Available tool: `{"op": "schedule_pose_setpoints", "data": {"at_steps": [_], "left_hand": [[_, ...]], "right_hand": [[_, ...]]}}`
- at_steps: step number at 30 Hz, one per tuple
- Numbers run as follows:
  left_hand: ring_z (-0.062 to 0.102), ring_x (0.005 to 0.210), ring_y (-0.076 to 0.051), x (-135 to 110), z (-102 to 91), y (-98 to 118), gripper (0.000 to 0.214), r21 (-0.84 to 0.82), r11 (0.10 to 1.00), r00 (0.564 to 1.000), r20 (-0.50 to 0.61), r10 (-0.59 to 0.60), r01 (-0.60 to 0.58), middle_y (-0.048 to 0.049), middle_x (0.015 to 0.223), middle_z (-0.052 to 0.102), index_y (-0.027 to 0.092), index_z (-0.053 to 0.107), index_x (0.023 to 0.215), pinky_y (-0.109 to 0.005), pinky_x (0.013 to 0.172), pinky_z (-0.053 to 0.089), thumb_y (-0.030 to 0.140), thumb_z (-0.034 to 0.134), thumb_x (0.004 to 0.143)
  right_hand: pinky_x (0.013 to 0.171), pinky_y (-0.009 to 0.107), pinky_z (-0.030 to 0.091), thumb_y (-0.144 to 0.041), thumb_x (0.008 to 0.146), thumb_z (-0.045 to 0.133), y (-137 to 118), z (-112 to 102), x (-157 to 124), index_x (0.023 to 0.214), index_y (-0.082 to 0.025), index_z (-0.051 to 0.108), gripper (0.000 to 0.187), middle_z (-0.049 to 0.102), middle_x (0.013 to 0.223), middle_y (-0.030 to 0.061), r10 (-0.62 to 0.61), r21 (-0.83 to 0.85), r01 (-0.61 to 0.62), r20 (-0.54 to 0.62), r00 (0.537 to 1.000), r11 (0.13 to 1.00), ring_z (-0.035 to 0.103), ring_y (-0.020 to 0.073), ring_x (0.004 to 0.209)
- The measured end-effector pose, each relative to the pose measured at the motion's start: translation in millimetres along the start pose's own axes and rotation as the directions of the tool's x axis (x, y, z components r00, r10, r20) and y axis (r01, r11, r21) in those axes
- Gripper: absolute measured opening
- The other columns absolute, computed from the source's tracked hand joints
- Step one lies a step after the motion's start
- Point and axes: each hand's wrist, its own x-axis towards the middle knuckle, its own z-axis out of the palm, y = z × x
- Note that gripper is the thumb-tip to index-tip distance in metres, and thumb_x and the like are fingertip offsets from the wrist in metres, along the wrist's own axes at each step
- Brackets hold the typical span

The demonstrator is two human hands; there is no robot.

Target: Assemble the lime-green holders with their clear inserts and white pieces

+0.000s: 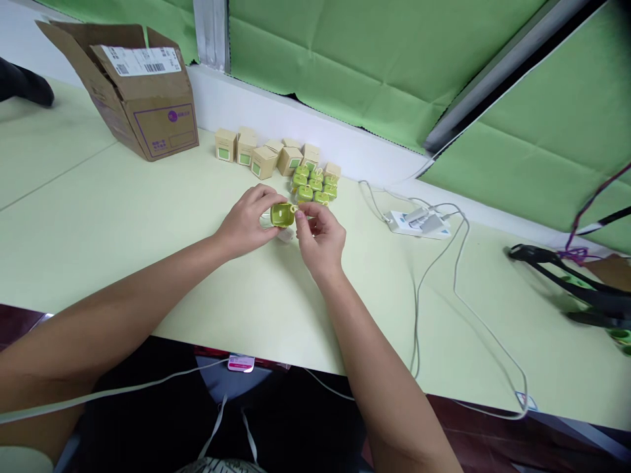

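Between my hands, above the pale table, is a small green case (pixel 282 215) with its hollow side facing me. My left hand (pixel 249 222) grips it by its left side, fingers above and thumb below. My right hand (pixel 320 236) pinches a small pale yellow ring (pixel 294 209) at the case's right end. Something whitish shows just under the case, too blurred to name. Right behind my hands sits a cluster of similar green cases (pixel 315 185) with yellow rings. Several small cardboard boxes (pixel 264 162) with green windows stand behind and left of them.
A large open carton (pixel 162 125) stands at the back left. To the right lies a white power strip (pixel 419 223) with plugs, its cables (pixel 461 263) running over the table's front edge. A black framed object (pixel 582 282) is at the far right, with green pieces near it.
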Motion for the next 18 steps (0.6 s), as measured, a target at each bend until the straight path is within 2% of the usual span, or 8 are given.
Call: {"op": "schedule_pose_setpoints", "data": {"at_steps": [7, 13, 18], "left_hand": [[0.064, 0.117, -0.025, 0.0, 0.5, -0.4, 0.040, 0.001, 1.000, 1.000, 0.008, -0.013, 0.013, -0.0074, 0.121, 0.068, 0.024, 0.067, 0.123, -0.041, 0.103, 0.055, 0.021, 0.076, 0.083], [0.065, 0.117, -0.026, -0.6, 2.4, -2.9, 0.042, 0.007, 1.000, 1.000, 0.021, -0.016, 0.016, -0.0077, 0.121, 0.069, 0.024, 0.068, 0.122, -0.042, 0.103, 0.055, 0.024, 0.079, 0.082], [0.064, 0.117, -0.027, -1.1, 2.7, -3.6, 0.042, 0.008, 1.000, 0.999, 0.039, -0.021, 0.021, -0.0074, 0.122, 0.068, 0.024, 0.068, 0.122, -0.043, 0.103, 0.054, 0.025, 0.079, 0.082]], "right_hand": [[0.069, 0.033, 0.059, -0.049, 0.096, 0.068, -0.1, -0.6, 0.3, 0.110, -0.026, 0.072, 0.027, 0.076, 0.107, 0.0044, -0.003, -0.075, 0.005, 0.031, 1.000, 0.997, 0.063, 0.0141, 0.068], [0.068, 0.034, 0.055, -0.046, 0.101, 0.062, -1.4, -5.2, 3.6, 0.101, -0.026, 0.071, 0.022, 0.069, 0.092, 0.0039, -0.119, -0.181, 0.126, 0.051, 0.992, 0.975, 0.060, 0.0169, 0.070], [0.065, 0.032, 0.054, -0.050, 0.102, 0.059, 2.3, -7.1, 6.0, 0.101, -0.025, 0.069, 0.027, 0.067, 0.093, 0.0051, -0.100, -0.207, 0.115, 0.080, 0.992, 0.972, 0.061, 0.0186, 0.075]]}}
